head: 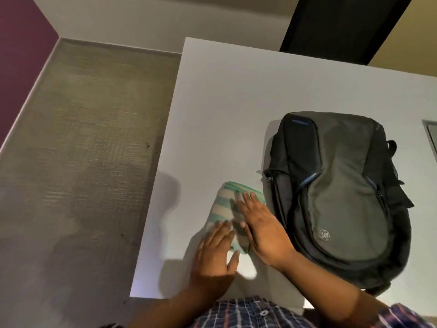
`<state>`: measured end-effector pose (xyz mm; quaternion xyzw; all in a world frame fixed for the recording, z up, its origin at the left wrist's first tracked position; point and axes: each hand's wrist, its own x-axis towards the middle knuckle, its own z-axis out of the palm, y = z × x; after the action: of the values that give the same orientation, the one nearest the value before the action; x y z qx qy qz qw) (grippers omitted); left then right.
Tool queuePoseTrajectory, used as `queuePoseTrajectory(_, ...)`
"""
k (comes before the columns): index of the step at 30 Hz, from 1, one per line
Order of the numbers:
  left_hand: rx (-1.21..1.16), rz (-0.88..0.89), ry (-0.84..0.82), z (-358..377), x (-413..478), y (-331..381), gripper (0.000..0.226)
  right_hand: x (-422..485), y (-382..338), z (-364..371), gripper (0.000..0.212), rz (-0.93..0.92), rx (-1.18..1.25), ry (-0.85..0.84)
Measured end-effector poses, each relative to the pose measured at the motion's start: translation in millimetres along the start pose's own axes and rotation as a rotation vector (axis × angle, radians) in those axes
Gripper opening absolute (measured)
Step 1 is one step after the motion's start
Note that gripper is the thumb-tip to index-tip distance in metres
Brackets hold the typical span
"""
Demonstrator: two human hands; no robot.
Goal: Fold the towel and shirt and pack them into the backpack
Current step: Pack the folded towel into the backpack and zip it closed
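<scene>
Striped towel (pixel 223 204), middle and near end under left hand (pixel 214 254) and right hand (pixel 262 229); backpack (pixel 343 197), near corner behind the right forearm, round logo (pixel 324 235) too small to read; grey-framed item (pixel 431 136), cut by the right edge.

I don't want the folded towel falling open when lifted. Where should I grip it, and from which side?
Probably pinch the towel through its layers at mid-length, coming from its free left long edge; the backpack crowds the right one. It lies flat as a narrow folded strip, so a middle grip should keep the ends from drooping.
</scene>
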<state>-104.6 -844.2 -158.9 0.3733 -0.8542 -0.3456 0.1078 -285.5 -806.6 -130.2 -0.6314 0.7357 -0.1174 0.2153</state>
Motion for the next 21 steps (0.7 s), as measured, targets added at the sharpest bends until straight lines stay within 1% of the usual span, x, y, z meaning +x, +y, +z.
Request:
queuePoseTrajectory(2,-0.147,-0.249,0.131,-8,6,-3,0.051,-1,-3,9,0.055,0.005,-0.022,-0.025)
queuePoseTrajectory(3,-0.242,-0.406,0.135,-15,15,-2,0.055,-1,-4,11,0.055,0.006,-0.029,-0.028)
queuePoseTrajectory(5,-0.465,-0.698,0.053,-24,36,-2,0.063,-2,-8,12,0.057,0.009,-0.038,-0.036)
queuePoseTrajectory(6,-0.553,-0.797,-0.014,-28,47,-3,0.06,-3,-9,11,0.058,0.012,-0.042,-0.042)
queuePoseTrajectory(7,-0.622,-0.857,-0.086,-31,56,-4,0.048,-4,-10,11,0.06,0.013,-0.044,-0.048)
queuePoseTrajectory(8,-0.674,-0.886,-0.154,-33,62,-4,0.029,-5,-11,9,0.061,0.01,-0.042,-0.056)
queuePoseTrajectory(9,-0.721,-0.893,-0.22,-36,66,-2,0.014,-6,-11,7,0.061,0.006,-0.037,-0.065)
queuePoseTrajectory(10,-0.755,-0.868,-0.272,-38,69,0,0.008,-8,-12,5,0.061,0.0,-0.031,-0.073)
queuePoseTrajectory(12,-0.756,-0.798,-0.328,-39,73,5,0.008,-13,-13,1,0.061,0.002,-0.009,-0.07)
queuePoseTrajectory(14,-0.702,-0.792,-0.331,-34,74,12,0.016,-19,-13,-1,0.061,0.023,0.0,-0.038)
queuePoseTrajectory(16,-0.64,-0.842,-0.269,-24,72,18,0.023,-25,-10,0,0.061,0.051,-0.004,-0.017)
queuePoseTrajectory(17,-0.627,-0.862,-0.238,-20,70,23,0.021,-28,-8,2,0.061,0.069,0.001,-0.015)
queuePoseTrajectory(19,-0.673,-0.908,-0.225,-10,68,31,0.021,-33,-5,4,0.062,0.106,0.023,-0.022)
queuePoseTrajectory(21,-0.748,-0.958,-0.253,-3,68,37,0.018,-39,-2,6,0.062,0.141,0.048,-0.028)
